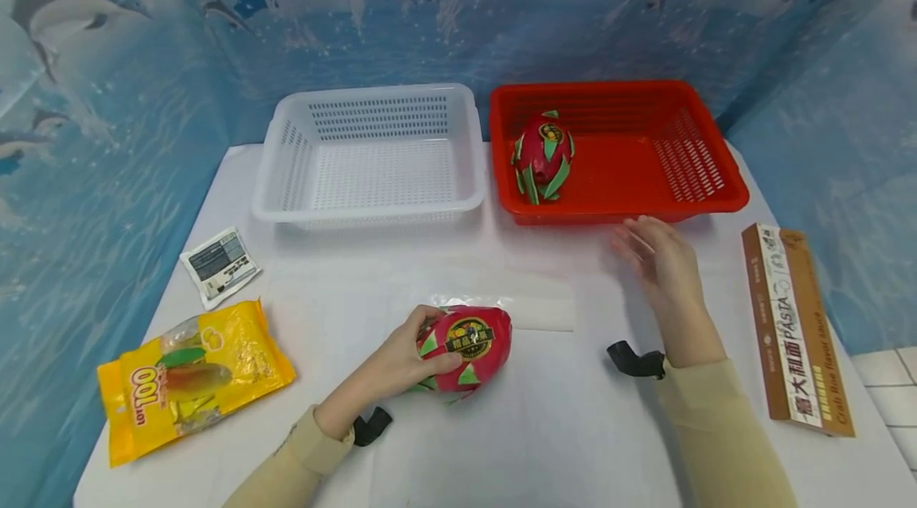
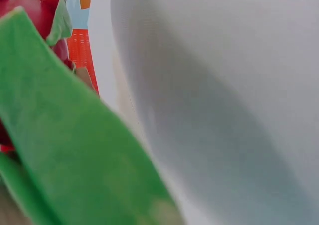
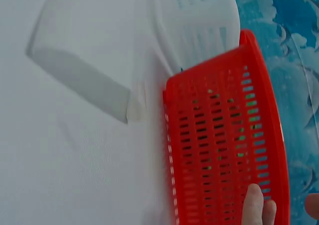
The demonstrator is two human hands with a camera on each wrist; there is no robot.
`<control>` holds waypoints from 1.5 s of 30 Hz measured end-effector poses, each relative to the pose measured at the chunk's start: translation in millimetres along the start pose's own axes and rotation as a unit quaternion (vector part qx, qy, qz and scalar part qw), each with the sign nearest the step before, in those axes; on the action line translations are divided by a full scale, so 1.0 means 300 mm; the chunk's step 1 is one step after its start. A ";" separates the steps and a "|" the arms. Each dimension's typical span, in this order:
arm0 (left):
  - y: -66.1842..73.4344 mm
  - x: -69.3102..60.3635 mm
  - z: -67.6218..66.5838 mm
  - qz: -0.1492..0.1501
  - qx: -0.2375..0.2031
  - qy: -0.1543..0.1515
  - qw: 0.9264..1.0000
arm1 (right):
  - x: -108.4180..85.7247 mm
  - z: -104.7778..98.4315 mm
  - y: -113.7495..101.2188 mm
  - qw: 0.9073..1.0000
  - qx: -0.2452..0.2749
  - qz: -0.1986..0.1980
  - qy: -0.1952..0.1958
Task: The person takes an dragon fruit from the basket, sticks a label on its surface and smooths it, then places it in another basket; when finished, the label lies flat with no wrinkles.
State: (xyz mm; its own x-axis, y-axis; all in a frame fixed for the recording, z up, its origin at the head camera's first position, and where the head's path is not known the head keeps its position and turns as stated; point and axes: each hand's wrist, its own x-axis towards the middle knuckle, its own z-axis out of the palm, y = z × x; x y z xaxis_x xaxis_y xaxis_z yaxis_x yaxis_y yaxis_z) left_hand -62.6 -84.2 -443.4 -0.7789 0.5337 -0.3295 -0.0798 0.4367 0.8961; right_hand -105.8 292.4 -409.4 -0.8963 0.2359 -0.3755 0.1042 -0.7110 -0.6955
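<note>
A pink dragon fruit (image 1: 494,349) with green scales and a round black-and-gold label lies on its side on the white table. My left hand (image 1: 411,357) grips it from the left, fingers over the top and thumb in front. In the left wrist view a green scale (image 2: 70,125) fills much of the frame and hides the hand. Another dragon fruit (image 1: 539,154) sits in the left part of the red basket (image 1: 623,216). Beside that basket's front rim is my right hand (image 1: 666,269), fingers loosely bent and nothing held; contact with the rim is unclear.
A white basket (image 1: 368,215) stands left of the red one. On the left lie a small white packet (image 1: 220,265) and a yellow bag (image 1: 193,381); a brown pasta box (image 1: 798,329) is at the right. A flat white glossy piece (image 1: 540,305) lies mid-table.
</note>
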 end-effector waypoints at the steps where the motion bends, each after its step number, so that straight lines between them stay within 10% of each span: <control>1: 0.002 0.001 0.002 -0.003 -0.002 0.005 1.000 | 0.007 -0.006 -0.008 1.000 0.013 0.002 0.012; 26: 0.149 0.081 0.007 0.022 -0.041 0.051 0.998 | 0.098 -0.018 -0.024 0.990 0.093 -0.056 0.089; 38: 0.436 0.303 0.015 0.087 -0.110 0.066 0.988 | 0.108 -0.013 -0.018 0.989 0.090 -0.064 0.094; 45: 0.619 0.505 0.029 0.045 -0.149 0.124 0.980 | 0.118 -0.015 -0.004 0.989 0.061 -0.083 0.106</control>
State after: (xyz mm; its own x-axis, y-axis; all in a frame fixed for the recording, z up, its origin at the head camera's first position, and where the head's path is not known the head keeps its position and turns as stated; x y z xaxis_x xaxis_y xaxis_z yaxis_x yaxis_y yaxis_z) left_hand -190.1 84.2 -329.5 -0.9152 0.3524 -0.1957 -0.1527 0.1460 0.9774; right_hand -135.7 304.5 -424.5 -0.7850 0.4803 -0.3912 -0.1012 -0.7225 -0.6839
